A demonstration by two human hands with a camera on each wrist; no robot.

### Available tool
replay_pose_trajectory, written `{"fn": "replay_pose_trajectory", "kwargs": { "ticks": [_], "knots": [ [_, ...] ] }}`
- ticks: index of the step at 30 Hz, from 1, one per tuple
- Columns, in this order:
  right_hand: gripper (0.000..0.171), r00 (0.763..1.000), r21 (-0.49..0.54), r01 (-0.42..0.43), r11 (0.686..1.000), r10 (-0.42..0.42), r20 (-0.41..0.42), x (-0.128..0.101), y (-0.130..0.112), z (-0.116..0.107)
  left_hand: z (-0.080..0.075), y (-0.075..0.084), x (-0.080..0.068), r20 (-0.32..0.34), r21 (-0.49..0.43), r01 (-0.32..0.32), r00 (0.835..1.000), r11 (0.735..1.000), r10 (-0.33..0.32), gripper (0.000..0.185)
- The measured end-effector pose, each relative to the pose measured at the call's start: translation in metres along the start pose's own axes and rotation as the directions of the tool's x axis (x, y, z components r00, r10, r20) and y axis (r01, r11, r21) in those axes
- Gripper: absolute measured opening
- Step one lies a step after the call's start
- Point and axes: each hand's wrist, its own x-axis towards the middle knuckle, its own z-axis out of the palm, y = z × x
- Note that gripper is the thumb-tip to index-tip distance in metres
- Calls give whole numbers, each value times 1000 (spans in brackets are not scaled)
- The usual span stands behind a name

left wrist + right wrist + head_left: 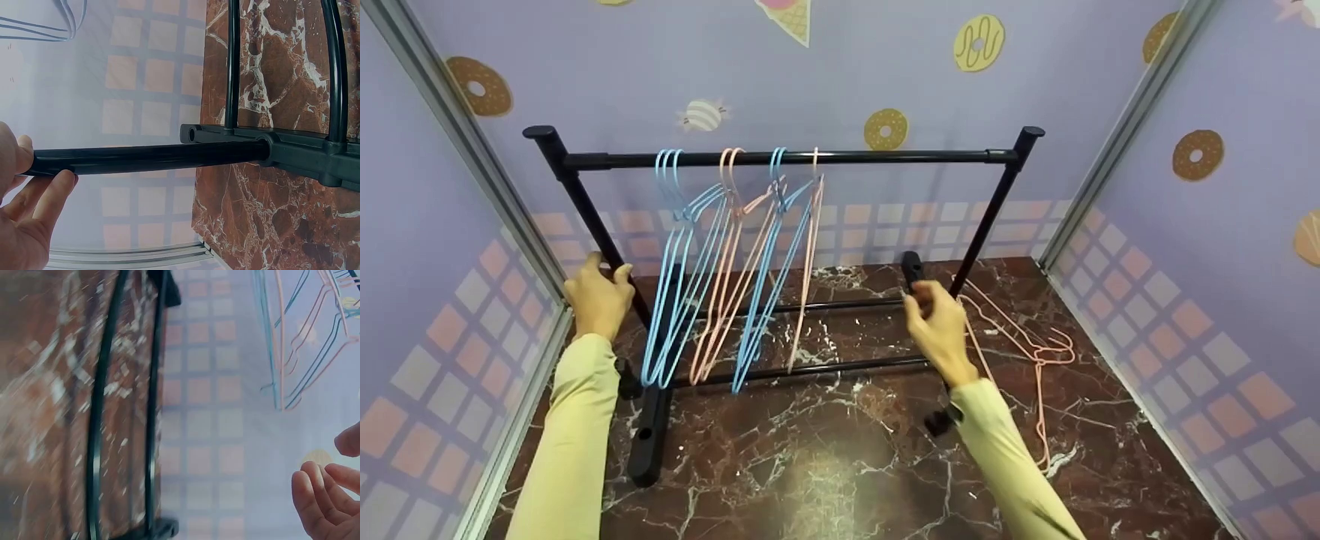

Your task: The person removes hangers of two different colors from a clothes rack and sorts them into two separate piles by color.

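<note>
Right now you stand at a black clothes rack (pixel 780 158) on a dark red marble floor (pixel 825 450), with purple walls (pixel 840 82) all around that have donuts and sweets painted on them. Blue hangers (pixel 679 300) and pink hangers (pixel 727 292) hang in a bunch on the left half of the top bar. One more pink hanger (pixel 1020 345) lies flat on the floor, just to the right of the rack and right behind your right arm. The rack's right post (pixel 986 225) stands just beyond your right hand, and two low bars (pixel 810 337) run across near the floor between the rack's feet. Your left hand (pixel 598 296) is on the rack's left post (pixel 585 217), about halfway down. In the left wrist view your thumb sits over the post and your fingers (pixel 53 194) curl up under it, so you hold it, but not in a tight fist. Your right hand (pixel 937 319) is up in the air close to the right post. In the right wrist view its fingers (pixel 315 503) are loosely bent with gaps between them, and nothing is in them. That view is blurry, so you cannot tell if a fingertip brushes the post.
</note>
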Motion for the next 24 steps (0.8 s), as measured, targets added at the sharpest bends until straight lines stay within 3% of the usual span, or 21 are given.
{"fn": "replay_pose_trajectory", "kwargs": {
  "ticks": [8,14,24],
  "knots": [
    [23,993,91,-60,994,51,103,20,-49,28,1,0,-1,-13,-23,-2,1000,1000,1,29],
    [29,986,139,-32,990,8,165,26,-77,48,1,0,0,-13,-21,-7,1000,1000,7,28],
    [32,978,150,4,989,-35,205,26,-103,71,-1,-2,0,-24,-23,-13,1000,1000,13,27]
  ]
}}
